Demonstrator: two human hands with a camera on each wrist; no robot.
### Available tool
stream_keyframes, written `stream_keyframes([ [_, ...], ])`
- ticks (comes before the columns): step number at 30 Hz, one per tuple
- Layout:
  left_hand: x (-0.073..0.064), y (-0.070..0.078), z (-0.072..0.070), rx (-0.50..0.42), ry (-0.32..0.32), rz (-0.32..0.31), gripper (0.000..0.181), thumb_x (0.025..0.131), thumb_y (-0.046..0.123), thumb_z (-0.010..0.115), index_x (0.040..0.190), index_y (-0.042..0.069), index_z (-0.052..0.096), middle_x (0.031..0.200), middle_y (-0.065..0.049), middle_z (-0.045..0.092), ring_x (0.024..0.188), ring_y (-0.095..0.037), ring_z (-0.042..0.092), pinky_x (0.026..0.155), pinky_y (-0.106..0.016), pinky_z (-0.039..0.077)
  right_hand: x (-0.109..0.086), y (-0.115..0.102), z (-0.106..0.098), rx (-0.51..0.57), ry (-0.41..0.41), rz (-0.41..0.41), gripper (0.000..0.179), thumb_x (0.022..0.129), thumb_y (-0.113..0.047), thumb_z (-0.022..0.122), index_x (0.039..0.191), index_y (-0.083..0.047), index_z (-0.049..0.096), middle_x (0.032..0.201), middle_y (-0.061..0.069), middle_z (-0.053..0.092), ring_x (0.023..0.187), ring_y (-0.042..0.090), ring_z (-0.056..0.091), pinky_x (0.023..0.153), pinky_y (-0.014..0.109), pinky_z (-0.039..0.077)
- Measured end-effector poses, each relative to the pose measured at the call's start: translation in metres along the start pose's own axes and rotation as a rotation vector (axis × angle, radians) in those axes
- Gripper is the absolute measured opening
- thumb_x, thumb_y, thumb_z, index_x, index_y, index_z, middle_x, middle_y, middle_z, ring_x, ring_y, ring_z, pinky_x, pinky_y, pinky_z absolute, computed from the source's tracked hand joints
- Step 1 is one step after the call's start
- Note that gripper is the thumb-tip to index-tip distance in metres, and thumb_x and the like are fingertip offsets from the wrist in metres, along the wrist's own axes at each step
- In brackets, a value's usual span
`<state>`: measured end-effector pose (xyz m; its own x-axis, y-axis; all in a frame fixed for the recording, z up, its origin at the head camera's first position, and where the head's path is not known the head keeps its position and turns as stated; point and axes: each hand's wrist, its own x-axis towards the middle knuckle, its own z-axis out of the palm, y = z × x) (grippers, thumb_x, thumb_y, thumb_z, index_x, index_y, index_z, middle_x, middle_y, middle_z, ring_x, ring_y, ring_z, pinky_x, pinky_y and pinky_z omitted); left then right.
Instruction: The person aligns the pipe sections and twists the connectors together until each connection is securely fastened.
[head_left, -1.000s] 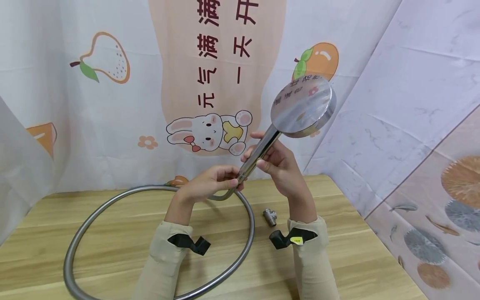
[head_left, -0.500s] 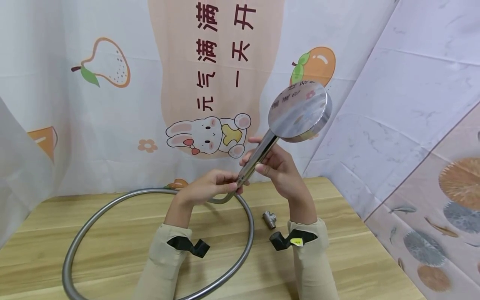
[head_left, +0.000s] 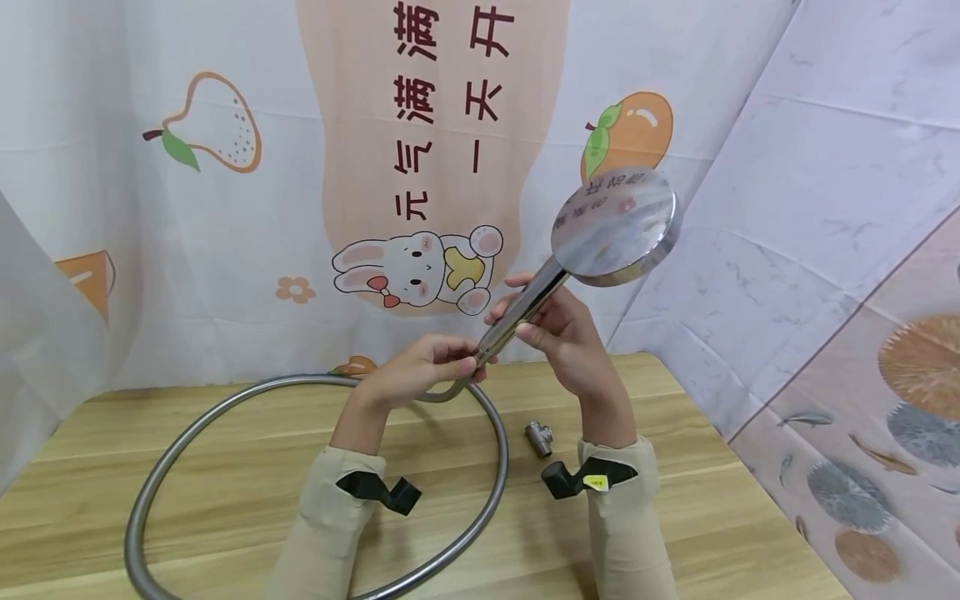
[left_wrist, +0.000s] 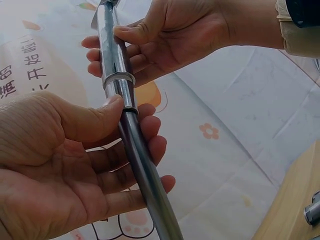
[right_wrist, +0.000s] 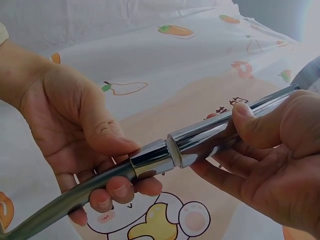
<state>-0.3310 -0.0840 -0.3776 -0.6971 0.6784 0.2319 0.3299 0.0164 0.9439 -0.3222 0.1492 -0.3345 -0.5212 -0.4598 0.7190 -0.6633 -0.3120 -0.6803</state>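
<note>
A chrome hand shower head (head_left: 613, 227) is held up at a slant over the table, its round head at the upper right. My right hand (head_left: 572, 340) grips its handle between thumb and fingers. Against the handle's lower end, my left hand (head_left: 416, 368) pinches the chrome connector nut (right_wrist: 151, 159) of a grey metal shower hose (head_left: 503, 450). In the right wrist view, nut and handle are lined up, with a narrow pale ring at the joint. Beyond the nut, the hose runs across my left fingers (left_wrist: 158, 149) and bends down to the table.
The hose lies in a wide loop on the wooden table (head_left: 660, 500), around my left forearm. A small metal tee-shaped fitting (head_left: 538, 438) lies near my right wrist. Printed cloth (head_left: 285, 208) hangs behind the table and along both sides.
The shower head dips and rises a little, and its round end has swung slightly to the right. Both hands keep their hold at the joint; the hose loop stays put.
</note>
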Motion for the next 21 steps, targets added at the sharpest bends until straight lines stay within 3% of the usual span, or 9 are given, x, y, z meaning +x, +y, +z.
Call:
stream_keyframes([
  [8, -0.001, 0.002, -0.001, -0.004, 0.049, -0.002, 0.031, 0.106, 0.010, 0.053, 0.128, -0.010, 0.063, 0.098, -0.010, 0.069, 0.092, -0.016, 0.066, 0.089, -0.032, 0.052, 0.000, 0.002, 0.002, 0.055, 0.057, -0.008, 0.034, 0.099, 0.000, 0.060, 0.131, -0.002, 0.052, 0.110, 0.007, 0.073, 0.107, 0.021, 0.072, 0.097, 0.033, 0.055],
  [14, -0.005, 0.003, -0.006, 0.007, 0.030, -0.012, 0.028, 0.106, 0.010, 0.052, 0.123, -0.008, 0.066, 0.089, -0.007, 0.067, 0.087, -0.019, 0.065, 0.085, -0.032, 0.054, 0.001, 0.002, 0.004, 0.095, 0.081, 0.061, 0.029, 0.097, 0.009, 0.057, 0.123, -0.003, 0.053, 0.109, 0.006, 0.074, 0.107, 0.020, 0.072, 0.095, 0.033, 0.057],
  [21, -0.009, 0.005, -0.010, 0.013, 0.013, -0.035, 0.027, 0.106, 0.008, 0.052, 0.120, -0.009, 0.067, 0.087, -0.005, 0.067, 0.087, -0.016, 0.066, 0.084, -0.031, 0.054, 0.001, 0.002, 0.009, 0.119, 0.077, 0.108, 0.030, 0.097, -0.003, 0.064, 0.125, -0.004, 0.053, 0.109, 0.006, 0.073, 0.108, 0.020, 0.072, 0.097, 0.034, 0.056],
])
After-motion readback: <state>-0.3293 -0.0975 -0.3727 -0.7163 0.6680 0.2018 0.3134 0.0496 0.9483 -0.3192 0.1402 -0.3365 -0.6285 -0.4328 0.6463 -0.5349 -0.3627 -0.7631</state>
